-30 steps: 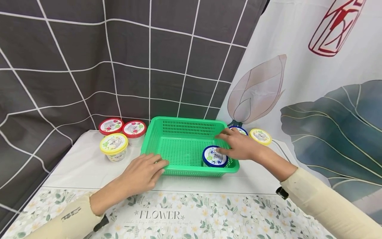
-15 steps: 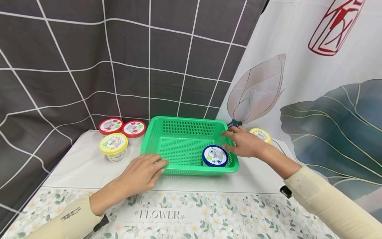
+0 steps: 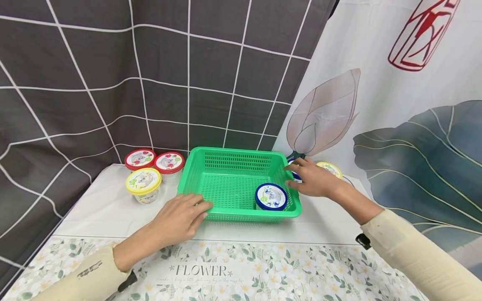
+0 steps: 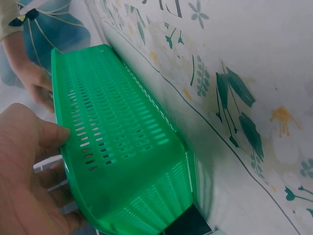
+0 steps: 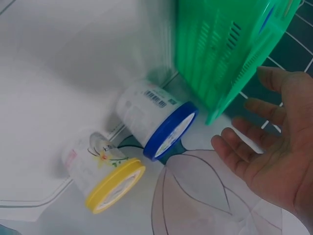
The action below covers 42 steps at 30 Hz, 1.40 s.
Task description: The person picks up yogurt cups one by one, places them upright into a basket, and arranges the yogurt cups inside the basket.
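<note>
A green basket (image 3: 233,213) stands on the table with a blue-lidded tub (image 3: 271,196) in its front right corner. The left hand (image 3: 180,217) grips the basket's front left rim; in the left wrist view its thumb lies on the rim (image 4: 61,122). The right hand (image 3: 312,177) is over the basket's right side, fingers spread and holding nothing, as the right wrist view shows the hand (image 5: 279,142) beside the basket (image 5: 220,49). Close to it, outside the basket, are another blue-lidded tub (image 5: 151,115), partly hidden in the head view, and a yellow-lidded tub (image 5: 100,169).
Left of the basket stand two red-lidded tubs (image 3: 140,159) and a yellow-lidded tub (image 3: 144,182). A dark checked curtain (image 3: 162,104) hangs behind the table, with a printed white cloth (image 3: 339,50) at the right. A floral mat (image 3: 203,271) covers the front.
The right hand has moved right, off the blue-lidded tub in the basket, to the basket's right side. The left hand and the basket have stayed in place.
</note>
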Each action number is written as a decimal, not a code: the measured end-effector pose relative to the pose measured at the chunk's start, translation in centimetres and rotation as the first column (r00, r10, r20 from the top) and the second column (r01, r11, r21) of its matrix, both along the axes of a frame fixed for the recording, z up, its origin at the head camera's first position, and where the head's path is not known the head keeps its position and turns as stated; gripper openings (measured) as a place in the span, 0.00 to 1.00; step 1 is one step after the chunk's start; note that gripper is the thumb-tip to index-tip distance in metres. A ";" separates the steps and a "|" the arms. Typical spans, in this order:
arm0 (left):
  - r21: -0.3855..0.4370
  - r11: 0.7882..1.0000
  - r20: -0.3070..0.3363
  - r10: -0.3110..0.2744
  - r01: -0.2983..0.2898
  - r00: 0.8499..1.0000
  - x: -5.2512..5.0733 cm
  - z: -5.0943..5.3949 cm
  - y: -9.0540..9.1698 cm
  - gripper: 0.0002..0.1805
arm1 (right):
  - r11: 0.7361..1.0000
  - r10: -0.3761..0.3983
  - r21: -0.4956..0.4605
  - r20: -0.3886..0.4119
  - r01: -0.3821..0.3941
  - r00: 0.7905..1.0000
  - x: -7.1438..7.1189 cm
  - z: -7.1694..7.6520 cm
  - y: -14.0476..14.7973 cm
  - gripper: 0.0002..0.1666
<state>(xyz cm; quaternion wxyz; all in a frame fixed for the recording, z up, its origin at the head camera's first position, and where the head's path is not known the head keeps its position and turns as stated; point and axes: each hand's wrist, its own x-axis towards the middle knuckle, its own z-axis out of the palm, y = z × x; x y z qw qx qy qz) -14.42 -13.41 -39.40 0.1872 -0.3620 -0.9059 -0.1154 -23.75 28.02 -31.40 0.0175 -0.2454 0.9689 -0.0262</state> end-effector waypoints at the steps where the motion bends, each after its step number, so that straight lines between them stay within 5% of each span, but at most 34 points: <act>1: -0.001 1.000 0.000 0.001 -0.001 1.000 0.0 0.0 0.0 0.14 | 1.000 -0.001 0.001 -0.001 0.001 1.000 0.0 0.0 0.1 0.32; 42: -0.001 1.000 -0.003 0.003 -0.003 1.000 -0.1 -0.2 0.0 0.14 | 0.987 -0.154 0.027 -0.044 0.155 0.987 -2.4 -2.4 5.0 0.36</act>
